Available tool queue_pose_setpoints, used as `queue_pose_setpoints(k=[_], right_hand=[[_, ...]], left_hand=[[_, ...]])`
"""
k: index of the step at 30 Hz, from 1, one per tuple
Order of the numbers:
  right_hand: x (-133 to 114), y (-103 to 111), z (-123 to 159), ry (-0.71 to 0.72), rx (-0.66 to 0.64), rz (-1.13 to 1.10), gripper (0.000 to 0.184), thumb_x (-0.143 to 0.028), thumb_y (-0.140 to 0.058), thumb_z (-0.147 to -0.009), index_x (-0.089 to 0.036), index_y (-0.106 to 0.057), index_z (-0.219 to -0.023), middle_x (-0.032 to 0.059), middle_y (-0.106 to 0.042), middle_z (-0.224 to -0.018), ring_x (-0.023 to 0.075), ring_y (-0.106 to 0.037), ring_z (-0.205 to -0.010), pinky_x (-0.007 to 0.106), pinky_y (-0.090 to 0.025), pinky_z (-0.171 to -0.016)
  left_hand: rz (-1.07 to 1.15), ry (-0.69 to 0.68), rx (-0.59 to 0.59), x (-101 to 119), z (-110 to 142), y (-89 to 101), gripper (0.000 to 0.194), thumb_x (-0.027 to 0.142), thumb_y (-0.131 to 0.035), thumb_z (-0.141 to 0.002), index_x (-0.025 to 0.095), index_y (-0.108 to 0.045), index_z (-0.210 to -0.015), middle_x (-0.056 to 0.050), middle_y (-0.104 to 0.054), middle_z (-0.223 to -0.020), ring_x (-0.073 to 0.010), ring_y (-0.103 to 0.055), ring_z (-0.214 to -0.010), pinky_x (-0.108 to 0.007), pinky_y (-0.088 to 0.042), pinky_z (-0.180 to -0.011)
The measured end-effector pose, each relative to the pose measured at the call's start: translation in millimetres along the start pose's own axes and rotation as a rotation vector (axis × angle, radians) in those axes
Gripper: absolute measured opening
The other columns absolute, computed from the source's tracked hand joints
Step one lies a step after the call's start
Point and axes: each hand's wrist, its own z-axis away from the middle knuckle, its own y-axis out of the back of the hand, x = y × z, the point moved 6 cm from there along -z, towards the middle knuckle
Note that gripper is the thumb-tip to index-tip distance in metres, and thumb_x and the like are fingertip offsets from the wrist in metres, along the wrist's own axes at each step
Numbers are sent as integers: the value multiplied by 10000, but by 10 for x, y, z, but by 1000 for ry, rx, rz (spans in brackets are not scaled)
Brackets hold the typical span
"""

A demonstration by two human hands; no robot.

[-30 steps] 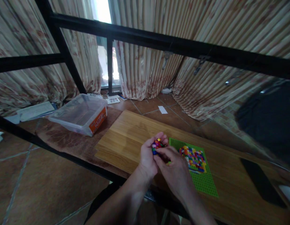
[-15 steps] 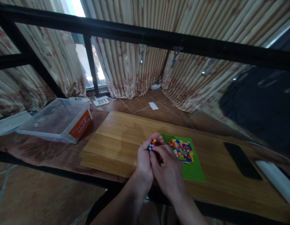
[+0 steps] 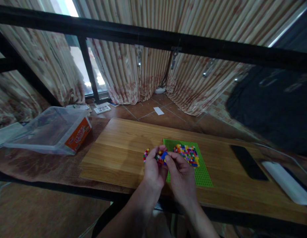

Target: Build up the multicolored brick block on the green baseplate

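My left hand (image 3: 153,170) is cupped, its fingers curled around a cluster of small multicoloured toy bricks (image 3: 158,157). My right hand (image 3: 182,173) pinches a blue toy brick (image 3: 164,155) between thumb and fingers, right against that cluster. More coloured bricks (image 3: 145,155) show past the left edge of my left hand; whether they join the held cluster I cannot tell. Just beyond my right hand, a block of many-coloured bricks (image 3: 188,153) sits on a green studded baseplate (image 3: 203,177), partly covered by the hand.
The baseplate lies on a wooden board (image 3: 118,142). A clear plastic bin (image 3: 49,132) with an orange label stands at the left on a brown cloth (image 3: 99,124). To the right lie a dark flat object (image 3: 249,162) and a white one (image 3: 285,181). A black metal bar (image 3: 153,38) crosses ahead.
The view has shifted slightly. My right fingers have drawn back a little from my left palm, and the blue brick now shows in their pinch. Coloured bricks left of my left hand are more visible.
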Motion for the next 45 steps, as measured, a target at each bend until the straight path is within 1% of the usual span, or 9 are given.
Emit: queue_pose_setpoints(k=[12,16,19,22,25,28,33,37,45], right_hand=[[-66,-88,23,137,60,168,202,-360,-541,-911,-212,-673,-944,47,-709,-961,175,-648,-846,321,-506,-781],[-119,-20,0,110,89,79,213,-381,-552,-894,-202,-663,-928,34,-703,-853,144,-633,-702,274,-516,-641],[-178,263,-115,88,143,6,236,-409,-593,-852,-185,-648,-898,8,-666,-704,113,-573,-539,232,-468,-499],[-132,790,-249,27,246,85,251,-415,-631,-802,-166,-655,-820,1,-632,-592,110,-559,-490,216,-451,-461],[67,1289,-308,-89,277,272,262,-401,-629,-776,-145,-674,-804,44,-676,-645,136,-606,-521,226,-456,-454],[303,1494,-305,-174,195,487,245,-378,-596,-790,-147,-681,-800,53,-682,-631,166,-639,-540,250,-467,-473],[464,1367,-316,-164,47,722,236,-314,-511,-829,-162,-686,-783,42,-676,-603,164,-636,-544,255,-415,-507],[390,1323,-356,-89,107,875,230,-285,-497,-835,-174,-692,-784,47,-683,-637,170,-626,-583,277,-400,-573],[354,1279,-369,-38,139,879,235,-293,-520,-833,-173,-722,-836,64,-720,-764,197,-647,-689,299,-417,-647]], left_hand=[[17,98,-83,-77,14,-15,205,204,-558,-831,124,-666,-677,-20,-626,-640,-110,-606,-620,-222,-507,-691],[15,78,-83,-74,1,-22,194,183,-536,-841,109,-664,-714,-27,-615,-655,-89,-574,-584,-188,-471,-576],[-8,50,-114,-17,29,-59,224,172,-508,-862,106,-642,-695,-35,-595,-641,-82,-536,-543,-185,-452,-525],[1,39,-136,58,42,-86,239,152,-496,-869,100,-631,-680,-49,-601,-666,-76,-539,-571,-185,-479,-567],[-24,40,-132,102,26,-82,248,163,-500,-873,83,-644,-688,-60,-608,-681,-75,-537,-579,-184,-485,-572],[-40,42,-141,99,7,-76,252,172,-500,-877,76,-653,-702,-63,-605,-680,-78,-543,-589,-184,-489,-576],[-66,57,-143,50,-6,-76,259,172,-490,-882,83,-649,-698,-67,-609,-684,-77,-538,-589,-183,-501,-578],[-75,47,-137,54,-13,-88,249,160,-488,-879,92,-640,-694,-61,-608,-683,-78,-542,-592,-180,-502,-566],[-72,61,-141,35,-14,-107,269,152,-468,-891,83,-632,-689,-62,-599,-685,-76,-543,-597,-175,-500,-574]])
